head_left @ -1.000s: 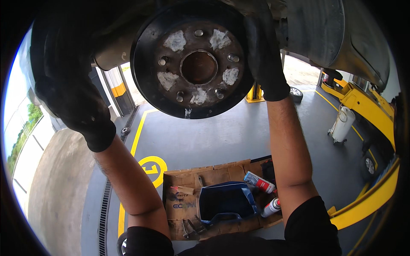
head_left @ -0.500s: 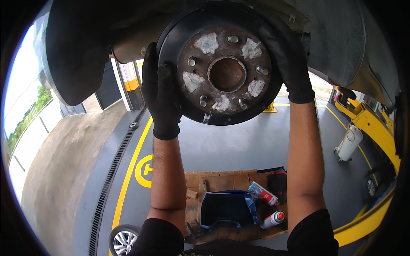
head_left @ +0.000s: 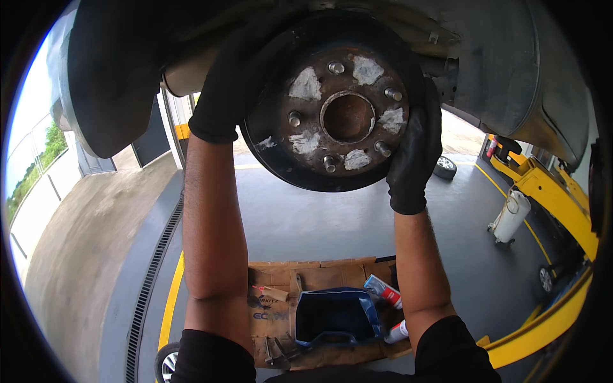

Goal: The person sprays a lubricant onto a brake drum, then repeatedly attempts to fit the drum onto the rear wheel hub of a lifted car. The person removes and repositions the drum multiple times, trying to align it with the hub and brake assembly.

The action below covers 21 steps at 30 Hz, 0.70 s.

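Observation:
A black brake drum sits under the car's wheel arch, its round face toward me. The rusty centre carries several wheel studs and whitish patches around an open bore. My left hand, in a black glove, grips the drum's upper left edge; its fingertips fade into the dark. Lower on the right side, my right hand, gloved in black too, is wrapped around the rim, with its fingers partly behind it.
Below, flattened cardboard bears a dark blue bin, spray cans and hand tools. A yellow lift arm and a white tank stand at right. A wheel lies behind; another is at lower left.
The drum has turned clockwise, its white rim smear moving from the bottom to the left. My left hand has gone up along the edge and my right hand down.

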### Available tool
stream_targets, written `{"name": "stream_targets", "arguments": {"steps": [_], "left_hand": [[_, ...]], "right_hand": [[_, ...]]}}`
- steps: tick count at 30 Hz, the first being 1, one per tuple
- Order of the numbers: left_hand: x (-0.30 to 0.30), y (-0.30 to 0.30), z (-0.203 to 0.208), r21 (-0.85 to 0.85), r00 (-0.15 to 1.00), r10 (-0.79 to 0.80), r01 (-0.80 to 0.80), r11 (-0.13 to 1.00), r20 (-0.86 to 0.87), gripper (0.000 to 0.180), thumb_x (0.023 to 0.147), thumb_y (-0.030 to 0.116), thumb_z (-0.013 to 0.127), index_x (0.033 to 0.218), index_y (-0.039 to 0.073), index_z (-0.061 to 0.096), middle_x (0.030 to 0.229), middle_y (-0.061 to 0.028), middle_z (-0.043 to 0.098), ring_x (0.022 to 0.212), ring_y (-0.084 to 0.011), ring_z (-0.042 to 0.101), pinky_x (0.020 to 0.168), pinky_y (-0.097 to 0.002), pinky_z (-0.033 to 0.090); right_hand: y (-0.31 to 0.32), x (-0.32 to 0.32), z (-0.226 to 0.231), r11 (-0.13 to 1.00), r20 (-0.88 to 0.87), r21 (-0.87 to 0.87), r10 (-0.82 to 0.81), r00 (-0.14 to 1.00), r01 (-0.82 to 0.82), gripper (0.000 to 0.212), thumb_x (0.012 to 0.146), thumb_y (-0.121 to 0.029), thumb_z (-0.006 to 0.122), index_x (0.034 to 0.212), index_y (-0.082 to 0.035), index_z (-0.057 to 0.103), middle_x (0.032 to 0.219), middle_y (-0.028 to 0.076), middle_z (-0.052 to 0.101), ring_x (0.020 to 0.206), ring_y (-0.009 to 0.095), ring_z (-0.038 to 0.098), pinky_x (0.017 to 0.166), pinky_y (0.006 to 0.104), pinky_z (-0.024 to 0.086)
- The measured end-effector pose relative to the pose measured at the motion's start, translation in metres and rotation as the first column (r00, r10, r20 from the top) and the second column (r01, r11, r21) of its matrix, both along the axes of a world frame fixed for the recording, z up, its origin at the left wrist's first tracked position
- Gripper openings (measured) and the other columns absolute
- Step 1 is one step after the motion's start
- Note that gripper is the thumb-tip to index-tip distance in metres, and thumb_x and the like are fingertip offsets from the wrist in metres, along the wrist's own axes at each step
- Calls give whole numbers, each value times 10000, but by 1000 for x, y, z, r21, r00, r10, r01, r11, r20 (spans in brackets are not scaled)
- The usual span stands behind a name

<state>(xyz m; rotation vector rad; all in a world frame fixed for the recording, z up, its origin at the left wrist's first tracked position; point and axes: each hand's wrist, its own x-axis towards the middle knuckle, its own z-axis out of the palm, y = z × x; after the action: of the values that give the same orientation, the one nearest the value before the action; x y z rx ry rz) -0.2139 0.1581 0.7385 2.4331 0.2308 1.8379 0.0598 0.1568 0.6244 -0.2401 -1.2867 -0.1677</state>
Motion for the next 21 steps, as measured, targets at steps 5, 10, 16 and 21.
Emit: {"name": "stream_targets", "arguments": {"steps": [5, 10, 16, 21], "left_hand": [[42, -29, -94, -33, 872, 107, -104, 994, 478, 572, 1113, 253, 487, 1610, -14, 393, 1633, -179, 452, 1487, -294, 462, 1218, -421, 365], [120, -13, -175, -77, 541, 159, -171, 982, 826, 575, 1138, 343, 448, 1608, 17, 395, 1638, -198, 434, 1519, -316, 426, 1244, -459, 336], [45, -14, -82, -4, 881, 163, -180, 984, 444, 477, 1121, 229, 520, 1539, -1, 508, 1453, -162, 619, 1327, -246, 597, 1122, -399, 474], [-6, 15, 64, 716, 830, 543, -301, 630, -129, 375, 1076, 122, 608, 1421, -26, 625, 1371, -151, 687, 1207, -222, 680, 1051, -359, 532]], "right_hand": [[-29, 21, 111, 975, 571, 36, -200, 796, 219, 453, 1114, -232, 549, 1516, -23, 539, 1498, 159, 598, 1344, 247, 603, 1125, 395, 474], [-1, 20, 181, 995, 871, -94, 89, 483, -13, 463, 1085, -178, 601, 1499, 17, 533, 1456, 183, 621, 1377, 263, 567, 1181, 386, 422], [13, 45, 55, 998, 412, -26, -38, 910, 54, 480, 1117, -221, 531, 1553, -25, 487, 1544, 157, 557, 1388, 250, 570, 1144, 403, 463], [-60, -108, -129, 952, 5, -299, -63, 998, 62, 830, 1047, -223, 618, 1657, 24, 113, 1682, 233, 300, 1585, 382, 234, 1268, 537, 240]]}}
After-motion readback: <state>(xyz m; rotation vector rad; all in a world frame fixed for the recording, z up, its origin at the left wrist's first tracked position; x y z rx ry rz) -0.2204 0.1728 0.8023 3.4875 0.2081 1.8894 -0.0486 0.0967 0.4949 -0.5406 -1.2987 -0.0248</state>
